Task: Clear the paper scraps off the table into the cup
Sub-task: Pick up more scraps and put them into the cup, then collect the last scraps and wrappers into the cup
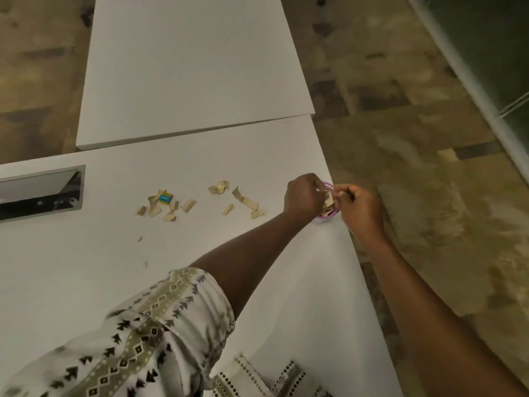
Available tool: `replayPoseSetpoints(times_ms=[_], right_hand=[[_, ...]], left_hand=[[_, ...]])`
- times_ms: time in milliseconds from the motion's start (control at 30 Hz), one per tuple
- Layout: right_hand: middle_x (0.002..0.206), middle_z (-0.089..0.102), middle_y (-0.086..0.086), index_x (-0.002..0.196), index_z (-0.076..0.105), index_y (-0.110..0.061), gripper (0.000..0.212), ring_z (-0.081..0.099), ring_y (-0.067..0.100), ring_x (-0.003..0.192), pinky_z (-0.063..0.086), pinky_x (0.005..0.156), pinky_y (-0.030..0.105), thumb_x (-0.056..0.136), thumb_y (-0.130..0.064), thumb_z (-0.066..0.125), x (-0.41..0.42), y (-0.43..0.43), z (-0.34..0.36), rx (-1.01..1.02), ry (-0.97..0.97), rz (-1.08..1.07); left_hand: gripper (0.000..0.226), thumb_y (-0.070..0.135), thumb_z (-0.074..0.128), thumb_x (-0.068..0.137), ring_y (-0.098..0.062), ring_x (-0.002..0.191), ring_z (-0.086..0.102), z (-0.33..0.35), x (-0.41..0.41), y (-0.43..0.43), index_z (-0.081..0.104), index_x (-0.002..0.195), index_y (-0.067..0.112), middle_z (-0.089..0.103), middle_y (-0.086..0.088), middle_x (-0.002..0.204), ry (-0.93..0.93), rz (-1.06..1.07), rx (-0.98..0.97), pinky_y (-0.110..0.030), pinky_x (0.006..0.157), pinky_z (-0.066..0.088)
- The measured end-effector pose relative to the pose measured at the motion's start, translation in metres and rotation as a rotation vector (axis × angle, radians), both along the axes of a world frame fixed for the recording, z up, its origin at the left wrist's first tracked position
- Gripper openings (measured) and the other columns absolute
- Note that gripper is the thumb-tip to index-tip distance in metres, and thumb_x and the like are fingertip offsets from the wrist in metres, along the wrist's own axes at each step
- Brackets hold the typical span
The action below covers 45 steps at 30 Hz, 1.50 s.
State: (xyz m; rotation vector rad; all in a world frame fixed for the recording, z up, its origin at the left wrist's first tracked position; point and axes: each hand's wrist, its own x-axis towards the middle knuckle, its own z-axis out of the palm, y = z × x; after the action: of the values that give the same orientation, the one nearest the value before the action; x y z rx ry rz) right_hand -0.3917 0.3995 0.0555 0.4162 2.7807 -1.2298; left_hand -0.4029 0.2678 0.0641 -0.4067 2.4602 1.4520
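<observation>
Pink cup (326, 216) mostly hidden at white table (229, 253) edge, tan paper scraps (171, 206) scattered left of the cup

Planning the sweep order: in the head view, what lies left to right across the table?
Metal cable tray → scrap pile with blue piece → second scrap pile → left hand → pink cup → right hand.
</observation>
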Motion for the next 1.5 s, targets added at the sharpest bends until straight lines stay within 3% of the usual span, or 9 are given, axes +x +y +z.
replayPoseSetpoints(times_ms=[100,233,533,667,833,900,1100,1300,1500], right_hand=[[0.102,0.075,0.009,0.105,0.074,-0.009,0.027,0.068,0.024,0.090,0.056,0.082,0.033,0.093,-0.005,0.050,-0.001,0.000,0.003,0.021,-0.011,0.020],[0.097,0.075,0.006,0.103,0.075,-0.012,0.021,0.068,0.022,0.084,0.053,0.071,0.026,0.095,-0.011,0.055,0.002,-0.002,0.004,0.067,0.003,0.029],[0.105,0.067,0.002,0.105,0.072,-0.013,0.016,0.066,0.016,0.088,0.053,0.074,0.022,0.090,-0.014,0.064,0.022,-0.043,0.008,0.013,0.222,0.155],[0.108,0.070,0.003,0.111,0.069,-0.010,0.021,0.066,0.015,0.093,0.051,0.074,0.010,0.091,-0.015,0.066,0.040,-0.082,-0.009,-0.035,0.219,0.286],[0.127,0.061,0.006,0.127,0.059,-0.014,0.040,0.062,0.019,0.108,0.052,0.087,0.024,0.090,-0.025,0.068,0.057,-0.121,-0.040,0.006,-0.016,0.410],[0.131,0.056,0.010,0.134,0.053,-0.013,0.049,0.056,0.025,0.117,0.044,0.095,0.027,0.089,-0.027,0.068,0.058,-0.130,-0.049,0.057,-0.084,0.455],[0.139,0.042,0.020,0.147,0.033,-0.012,0.072,0.045,0.037,0.127,0.042,0.100,0.039,0.088,-0.033,0.068,0.042,-0.156,-0.066,0.186,-0.212,0.429],[0.136,0.038,0.021,0.148,0.026,-0.016,0.083,0.041,0.043,0.124,0.044,0.092,0.046,0.082,-0.041,0.071,0.018,-0.181,-0.077,0.291,-0.257,0.441],[0.143,0.031,0.017,0.149,0.023,-0.019,0.091,0.033,0.040,0.131,0.043,0.098,0.048,0.078,-0.043,0.075,-0.007,-0.205,-0.085,0.327,-0.247,0.562]], left_hand=[[0.023,0.006,0.056,0.081,-0.019,0.086,0.063,0.001,-0.002,0.002,0.073,0.086,0.020,0.074,-0.001,0.097,0.014,-0.059,-0.038,-0.026,0.070,0.048],[0.034,0.003,0.051,0.081,-0.021,0.093,0.066,0.002,0.000,-0.002,0.075,0.095,0.022,0.075,0.000,0.103,0.060,-0.145,-0.068,-0.033,0.077,0.056],[0.017,0.026,0.061,0.091,-0.015,0.085,0.061,-0.014,0.031,-0.040,0.070,0.105,0.023,0.065,0.000,0.105,0.222,-0.085,-0.113,-0.030,0.075,0.051],[0.018,0.030,0.064,0.090,-0.011,0.075,0.059,-0.030,0.064,-0.086,0.067,0.107,0.023,0.063,0.004,0.106,0.201,-0.029,-0.140,-0.030,0.075,0.051],[0.023,0.028,0.066,0.090,-0.018,0.091,0.063,-0.053,0.119,-0.151,0.067,0.111,0.020,0.063,0.000,0.110,0.122,0.058,-0.235,-0.036,0.080,0.055],[0.023,0.026,0.067,0.090,-0.021,0.099,0.061,-0.064,0.142,-0.179,0.066,0.112,0.020,0.062,-0.001,0.112,0.079,0.094,-0.292,-0.038,0.084,0.054],[0.043,0.026,0.069,0.086,-0.032,0.118,0.052,-0.086,0.183,-0.257,0.059,0.126,0.015,0.055,-0.011,0.126,-0.057,0.275,-0.476,-0.042,0.094,0.049],[0.076,0.040,0.071,0.081,-0.038,0.126,0.043,-0.099,0.165,-0.309,0.037,0.143,0.012,0.041,-0.016,0.139,-0.193,0.368,-0.564,-0.051,0.097,0.045],[0.098,0.051,0.075,0.074,-0.038,0.135,0.035,-0.109,0.118,-0.332,0.022,0.150,0.020,0.030,-0.014,0.150,-0.185,0.290,-0.565,-0.054,0.099,0.043]])
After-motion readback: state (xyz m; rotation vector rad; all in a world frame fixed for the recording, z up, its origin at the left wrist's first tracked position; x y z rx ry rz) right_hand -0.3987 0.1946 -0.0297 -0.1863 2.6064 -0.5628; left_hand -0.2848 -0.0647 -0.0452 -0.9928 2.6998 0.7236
